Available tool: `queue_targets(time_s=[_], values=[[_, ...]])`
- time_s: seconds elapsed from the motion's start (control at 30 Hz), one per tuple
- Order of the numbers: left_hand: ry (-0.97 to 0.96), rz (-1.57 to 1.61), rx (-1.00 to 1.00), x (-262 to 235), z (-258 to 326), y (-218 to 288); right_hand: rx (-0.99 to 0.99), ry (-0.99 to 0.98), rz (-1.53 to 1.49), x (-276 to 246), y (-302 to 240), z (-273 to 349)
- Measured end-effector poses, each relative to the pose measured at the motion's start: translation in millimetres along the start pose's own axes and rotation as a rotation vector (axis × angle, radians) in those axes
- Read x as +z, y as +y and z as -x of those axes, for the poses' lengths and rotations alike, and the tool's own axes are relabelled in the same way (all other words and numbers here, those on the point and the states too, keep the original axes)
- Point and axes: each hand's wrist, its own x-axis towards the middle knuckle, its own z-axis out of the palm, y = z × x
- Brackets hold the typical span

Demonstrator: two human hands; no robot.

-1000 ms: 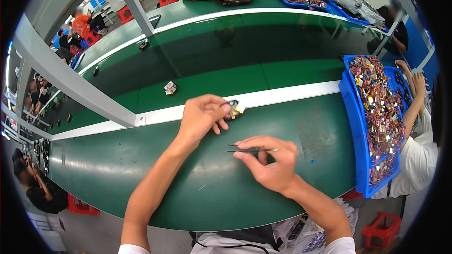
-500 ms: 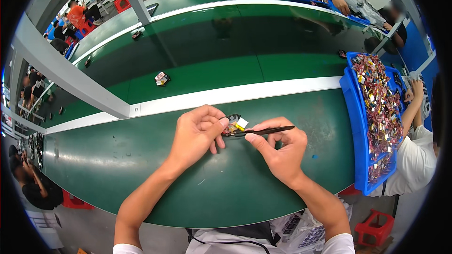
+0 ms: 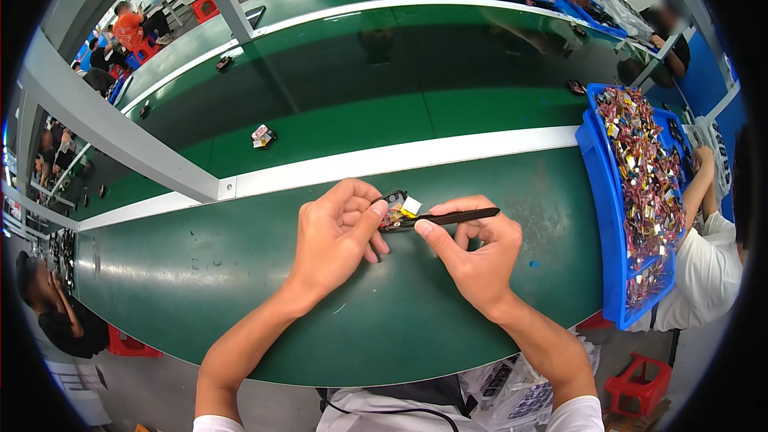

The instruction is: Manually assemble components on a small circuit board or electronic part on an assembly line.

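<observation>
**Tweezers laid crosswise to a small part**

Above the green table [image 3: 240, 304], the left hand [image 3: 336, 236] pinches a small electronic part [image 3: 394, 212] between thumb and fingers. The right hand [image 3: 472, 252] grips black tweezers [image 3: 448, 217]; their long axis runs nearly level, left to right, tips pointing left and touching the part. A blue tray [image 3: 602, 216] lies to the right.

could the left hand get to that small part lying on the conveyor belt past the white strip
Probably yes: the small part lies in the open beyond the white strip, nothing between, but the left hand now holds a small component.

Two hands [image 3: 336, 236], one tweezers [image 3: 448, 217], one part [image 3: 396, 210]
</observation>
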Motion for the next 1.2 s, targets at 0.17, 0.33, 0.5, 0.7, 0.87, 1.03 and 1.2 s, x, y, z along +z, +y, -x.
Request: queue_targets(time_s=[0.17,0.33,0.5,0.7,0.87,1.03,1.2], values=[[-0.006,0.004,0.008,2.7,2.1,-0.1,0.014,-0.02,0.011,-1.1,-2.7,-1.9],[-0.037,-0.003,0.045,4.0,4.9,-1.9,0.321,-0.042,-0.391,-0.6,1.1,-6.1],[-0.021,-0.025,0.092,6.2,7.2,-3.7,0.35,-0.055,-0.394,-2.3,-1.2,-7.1],[-0.019,0.019,0.066,6.2,5.1,-6.8,0.323,-0.08,-0.349,-4.8,-1.3,-7.5],[-0.104,0.15,-0.014,-1.0,-1.2,-9.3,0.271,-0.097,-0.269,-7.2,-7.4,-8.4],[-0.153,0.214,-0.039,-3.5,-1.9,-9.9,0.124,-0.086,-0.264,-6.9,-4.8,-5.9],[-0.176,0.235,-0.041,-4.4,-1.2,-8.2,-0.048,-0.052,-0.078,-6.9,-7.3,-3.1]])
